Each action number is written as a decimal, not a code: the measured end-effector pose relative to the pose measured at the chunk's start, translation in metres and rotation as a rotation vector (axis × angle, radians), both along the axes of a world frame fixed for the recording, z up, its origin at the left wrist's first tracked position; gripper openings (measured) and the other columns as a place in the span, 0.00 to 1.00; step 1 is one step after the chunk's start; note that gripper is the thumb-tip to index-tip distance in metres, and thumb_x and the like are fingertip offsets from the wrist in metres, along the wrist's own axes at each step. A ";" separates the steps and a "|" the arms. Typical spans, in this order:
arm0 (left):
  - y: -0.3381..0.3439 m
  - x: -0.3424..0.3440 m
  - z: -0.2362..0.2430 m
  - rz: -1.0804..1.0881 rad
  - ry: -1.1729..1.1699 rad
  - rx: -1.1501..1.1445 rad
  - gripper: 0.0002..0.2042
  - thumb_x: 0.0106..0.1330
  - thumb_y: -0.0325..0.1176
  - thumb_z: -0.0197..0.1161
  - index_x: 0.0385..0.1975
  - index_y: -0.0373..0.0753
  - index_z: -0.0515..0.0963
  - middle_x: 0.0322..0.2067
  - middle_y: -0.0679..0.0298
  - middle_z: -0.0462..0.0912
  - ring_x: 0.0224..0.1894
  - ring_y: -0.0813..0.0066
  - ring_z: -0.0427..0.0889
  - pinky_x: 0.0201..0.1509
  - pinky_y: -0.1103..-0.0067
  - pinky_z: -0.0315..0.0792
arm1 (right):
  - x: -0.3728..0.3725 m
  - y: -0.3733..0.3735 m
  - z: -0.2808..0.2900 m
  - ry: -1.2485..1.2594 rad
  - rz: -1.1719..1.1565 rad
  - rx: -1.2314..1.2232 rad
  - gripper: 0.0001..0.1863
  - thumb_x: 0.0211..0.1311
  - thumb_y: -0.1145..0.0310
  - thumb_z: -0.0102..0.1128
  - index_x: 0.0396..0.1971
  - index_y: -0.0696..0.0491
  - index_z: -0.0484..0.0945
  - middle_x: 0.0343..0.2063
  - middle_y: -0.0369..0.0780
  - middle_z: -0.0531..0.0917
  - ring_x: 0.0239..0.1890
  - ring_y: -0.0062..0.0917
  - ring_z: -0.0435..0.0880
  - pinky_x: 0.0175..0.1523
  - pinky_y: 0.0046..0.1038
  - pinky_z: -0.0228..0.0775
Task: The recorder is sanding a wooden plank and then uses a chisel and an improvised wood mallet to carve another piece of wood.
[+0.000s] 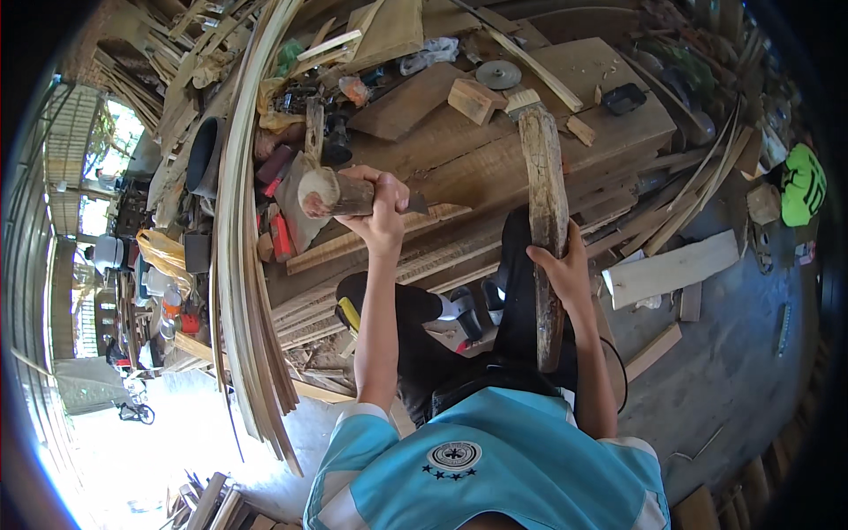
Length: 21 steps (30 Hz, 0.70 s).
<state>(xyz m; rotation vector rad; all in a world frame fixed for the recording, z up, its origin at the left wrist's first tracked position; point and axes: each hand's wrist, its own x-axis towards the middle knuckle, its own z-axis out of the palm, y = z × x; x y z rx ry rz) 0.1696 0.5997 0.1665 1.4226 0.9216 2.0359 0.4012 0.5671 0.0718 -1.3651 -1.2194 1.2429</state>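
Note:
My left hand is closed around a short, thick round piece of wood, its pale cut end pointing left. A dark, flat, pointed tip shows on the other side of the fist; whether it belongs to the same piece I cannot tell. In my right hand is a long, rough, weathered wooden stick. The fingers wrap its lower half, and its far end reaches over the boards. The stick's near end overlaps my leg in the view. The two held pieces are apart.
Stacked planks lie ahead, carrying a wood block, a grey disc and a black dish. Long thin strips run along the left. A pale board lies at the right on the grey floor.

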 end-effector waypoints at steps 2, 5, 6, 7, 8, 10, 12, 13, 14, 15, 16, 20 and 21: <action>0.002 0.001 -0.007 -0.004 -0.025 -0.017 0.04 0.56 0.24 0.52 0.29 0.39 0.65 0.14 0.66 0.65 0.13 0.80 0.62 0.17 0.80 0.60 | -0.003 0.000 0.000 -0.020 0.003 -0.006 0.36 0.40 0.68 0.65 0.53 0.61 0.62 0.41 0.49 0.77 0.44 0.33 0.77 0.49 0.28 0.66; 0.003 0.003 -0.016 -0.006 -0.004 -0.043 0.04 0.56 0.23 0.52 0.29 0.38 0.65 0.14 0.65 0.65 0.13 0.80 0.62 0.17 0.80 0.60 | -0.002 0.000 0.001 -0.013 0.042 0.007 0.37 0.39 0.67 0.65 0.53 0.61 0.62 0.41 0.49 0.77 0.44 0.33 0.77 0.50 0.28 0.65; 0.003 0.004 -0.019 -0.008 0.012 -0.051 0.05 0.56 0.23 0.52 0.29 0.38 0.65 0.14 0.65 0.65 0.13 0.80 0.62 0.17 0.80 0.61 | -0.002 0.001 0.001 -0.037 0.047 0.007 0.37 0.39 0.67 0.65 0.53 0.61 0.62 0.41 0.50 0.78 0.44 0.33 0.78 0.50 0.28 0.65; 0.003 0.006 -0.021 0.000 0.006 -0.051 0.05 0.56 0.23 0.51 0.29 0.38 0.65 0.14 0.65 0.65 0.13 0.80 0.62 0.17 0.80 0.61 | -0.002 0.001 0.002 -0.044 0.047 0.011 0.37 0.39 0.67 0.65 0.53 0.61 0.62 0.41 0.50 0.78 0.44 0.33 0.78 0.50 0.28 0.65; 0.003 0.007 -0.022 0.007 0.000 -0.052 0.05 0.55 0.23 0.51 0.29 0.38 0.65 0.14 0.65 0.65 0.13 0.80 0.62 0.17 0.80 0.61 | -0.002 0.001 0.002 -0.047 0.046 0.009 0.37 0.39 0.67 0.65 0.53 0.61 0.62 0.41 0.50 0.78 0.44 0.33 0.78 0.50 0.28 0.65; 0.003 0.010 -0.024 0.018 -0.013 -0.058 0.05 0.55 0.22 0.51 0.29 0.37 0.65 0.13 0.65 0.65 0.12 0.80 0.62 0.16 0.80 0.61 | -0.003 0.003 0.001 -0.039 0.033 0.002 0.38 0.39 0.66 0.66 0.53 0.61 0.62 0.41 0.50 0.78 0.44 0.34 0.77 0.51 0.28 0.65; 0.003 0.013 -0.026 0.031 -0.027 -0.069 0.05 0.55 0.21 0.50 0.29 0.37 0.65 0.13 0.65 0.64 0.12 0.81 0.61 0.16 0.80 0.60 | -0.004 0.003 -0.001 -0.033 0.036 -0.012 0.38 0.38 0.66 0.66 0.53 0.61 0.62 0.41 0.50 0.78 0.45 0.34 0.77 0.51 0.29 0.65; 0.004 0.014 -0.027 0.037 -0.044 -0.069 0.05 0.55 0.21 0.50 0.29 0.37 0.65 0.13 0.65 0.64 0.12 0.81 0.61 0.16 0.80 0.60 | -0.004 0.003 -0.001 -0.032 0.043 -0.019 0.38 0.38 0.66 0.66 0.53 0.61 0.62 0.41 0.51 0.78 0.45 0.34 0.77 0.51 0.29 0.65; 0.005 0.015 -0.028 0.043 -0.061 -0.068 0.05 0.55 0.21 0.50 0.29 0.36 0.65 0.13 0.65 0.64 0.12 0.81 0.61 0.16 0.80 0.60 | -0.004 0.003 -0.002 -0.022 0.044 -0.032 0.38 0.38 0.66 0.66 0.53 0.61 0.62 0.41 0.51 0.78 0.45 0.34 0.77 0.51 0.29 0.65; 0.006 0.016 -0.029 0.047 -0.077 -0.066 0.05 0.55 0.20 0.50 0.29 0.36 0.65 0.12 0.65 0.64 0.12 0.81 0.61 0.15 0.81 0.60 | -0.004 0.003 -0.002 -0.045 0.048 -0.016 0.38 0.38 0.66 0.66 0.53 0.61 0.62 0.41 0.51 0.78 0.45 0.34 0.77 0.51 0.29 0.65; 0.007 0.017 -0.030 0.060 -0.056 -0.069 0.04 0.55 0.20 0.50 0.29 0.36 0.65 0.12 0.66 0.65 0.12 0.82 0.62 0.15 0.81 0.60 | -0.004 0.002 -0.003 -0.061 0.044 -0.004 0.38 0.38 0.66 0.66 0.53 0.61 0.62 0.41 0.51 0.78 0.45 0.34 0.77 0.51 0.29 0.65; 0.019 0.022 -0.029 0.114 0.158 -0.155 0.05 0.52 0.23 0.59 0.26 0.33 0.71 0.17 0.67 0.72 0.18 0.85 0.69 0.21 0.84 0.64 | -0.005 0.002 -0.003 -0.067 0.038 0.006 0.37 0.39 0.66 0.66 0.53 0.61 0.63 0.40 0.50 0.78 0.44 0.35 0.78 0.50 0.29 0.66; 0.023 0.023 -0.027 0.139 0.228 -0.237 0.06 0.51 0.25 0.63 0.25 0.32 0.73 0.20 0.67 0.75 0.20 0.86 0.72 0.24 0.85 0.66 | -0.005 0.001 -0.003 -0.073 0.037 0.016 0.37 0.39 0.66 0.66 0.53 0.61 0.63 0.40 0.50 0.78 0.43 0.34 0.78 0.50 0.29 0.66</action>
